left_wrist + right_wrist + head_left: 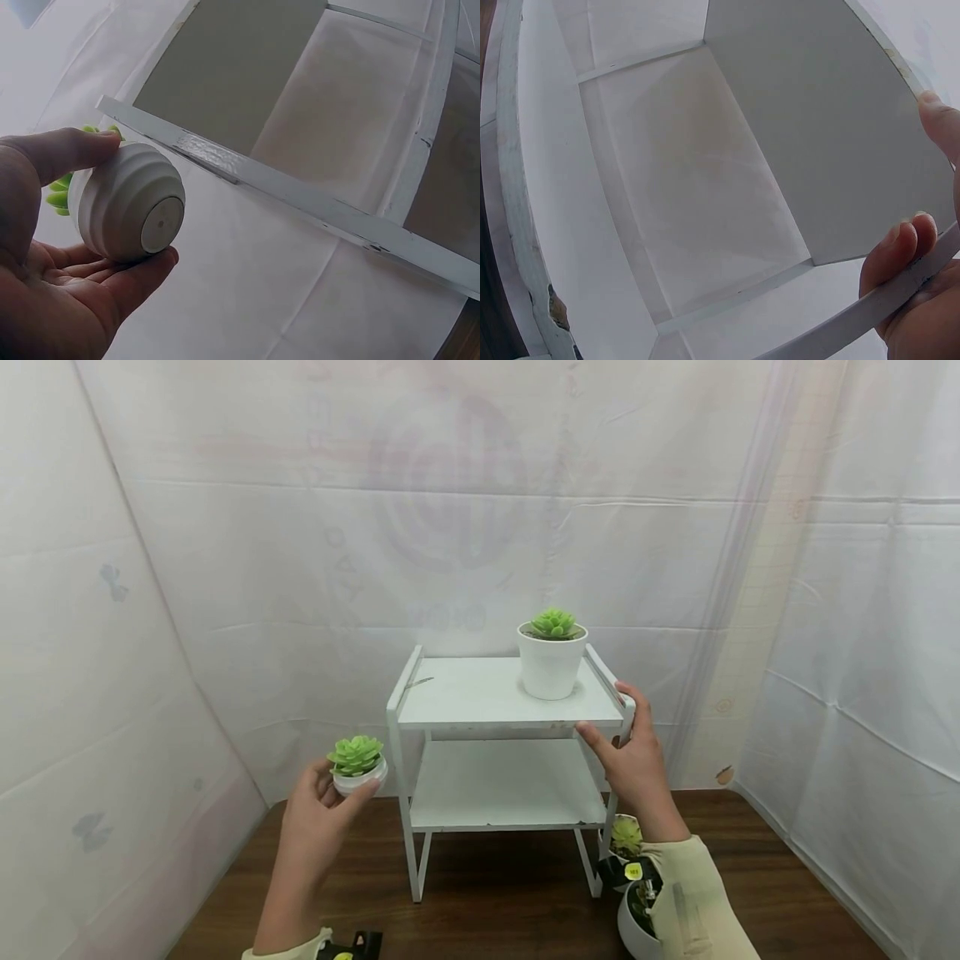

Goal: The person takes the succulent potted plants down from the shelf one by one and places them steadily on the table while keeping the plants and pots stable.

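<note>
My left hand (313, 814) grips a small succulent pot (131, 202) between thumb and fingers, left of the white two-tier shelf (502, 785). The pot is white with ribbed sides, and its green rosette (356, 755) faces up in the head view. At the shelf's right front corner, my right hand (636, 768) holds the frame, its fingers (892, 259) curled round the post and thumb at the top board's front edge. On the top board stands a larger white pot with a green succulent (551, 664), toward the right.
Beside the shelf's right leg, a potted succulent (626, 835) and another white pot (636, 931) stand on the dark wooden table (487, 918), partly hidden by my right wrist and sleeve. White sheeting (300, 568) encloses the back and both sides.
</note>
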`<action>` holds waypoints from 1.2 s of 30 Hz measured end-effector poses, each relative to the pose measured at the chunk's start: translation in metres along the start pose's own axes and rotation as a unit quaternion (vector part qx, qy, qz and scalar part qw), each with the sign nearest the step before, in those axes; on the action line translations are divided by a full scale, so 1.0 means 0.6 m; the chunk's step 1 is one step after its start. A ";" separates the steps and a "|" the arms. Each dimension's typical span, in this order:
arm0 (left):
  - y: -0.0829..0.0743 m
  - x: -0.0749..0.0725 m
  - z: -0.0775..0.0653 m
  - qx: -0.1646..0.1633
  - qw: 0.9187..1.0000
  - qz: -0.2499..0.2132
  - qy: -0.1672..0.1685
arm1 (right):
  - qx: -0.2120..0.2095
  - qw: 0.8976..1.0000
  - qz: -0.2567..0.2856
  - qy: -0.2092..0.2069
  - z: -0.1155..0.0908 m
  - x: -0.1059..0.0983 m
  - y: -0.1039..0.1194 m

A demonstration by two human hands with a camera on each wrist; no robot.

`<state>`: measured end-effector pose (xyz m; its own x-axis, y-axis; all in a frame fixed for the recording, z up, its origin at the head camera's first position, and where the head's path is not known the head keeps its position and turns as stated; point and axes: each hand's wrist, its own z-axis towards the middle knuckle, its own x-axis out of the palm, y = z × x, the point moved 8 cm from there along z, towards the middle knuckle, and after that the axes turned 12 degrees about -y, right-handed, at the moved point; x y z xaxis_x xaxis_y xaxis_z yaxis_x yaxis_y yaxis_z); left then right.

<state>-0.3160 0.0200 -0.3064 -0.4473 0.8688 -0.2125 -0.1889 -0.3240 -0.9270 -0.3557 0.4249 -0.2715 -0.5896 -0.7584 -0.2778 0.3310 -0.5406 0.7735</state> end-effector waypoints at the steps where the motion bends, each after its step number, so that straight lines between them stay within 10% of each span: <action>1: 0.002 0.001 0.000 -0.002 1.000 0.000 0.001 | 0.000 1.000 -0.001 0.000 0.000 0.000 0.000; 36: 0.053 0.010 0.000 -0.024 1.000 0.010 0.003 | 0.007 1.000 -0.001 0.004 0.001 0.001 -0.002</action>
<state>-0.3249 0.0151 -0.3368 -0.4445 0.8650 -0.2326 -0.1380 -0.3227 -0.9364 -0.3570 0.4254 -0.2723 -0.5848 -0.7600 -0.2835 0.3200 -0.5373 0.7804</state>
